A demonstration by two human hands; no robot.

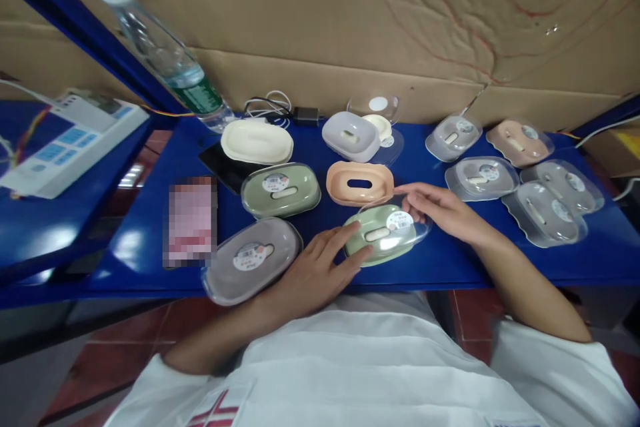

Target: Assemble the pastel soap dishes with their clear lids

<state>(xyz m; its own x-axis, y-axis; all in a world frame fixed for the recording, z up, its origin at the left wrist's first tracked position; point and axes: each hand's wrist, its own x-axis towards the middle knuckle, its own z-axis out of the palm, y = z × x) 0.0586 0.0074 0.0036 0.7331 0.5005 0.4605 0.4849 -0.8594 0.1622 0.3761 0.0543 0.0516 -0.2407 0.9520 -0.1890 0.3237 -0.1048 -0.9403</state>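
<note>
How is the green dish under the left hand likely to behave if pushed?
The green dish would probably slide rather than roll, being low and oval. Its clear lid overhangs toward the right hand, so it may shift separately. Glare on that lid suggests a smooth, possibly slippery surface.

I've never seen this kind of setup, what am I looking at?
No machine here: these are a person's bare hands, filmed by one head-worn camera looking forward and down. On the blue table lie oval dishes, several under clear lids, one peach dish uncovered; a bottle is at the back left. The left hand rests on the nearer green dish; the right hand is at the edge of that dish's clear lid, though I can't tell whether it grips.
</note>
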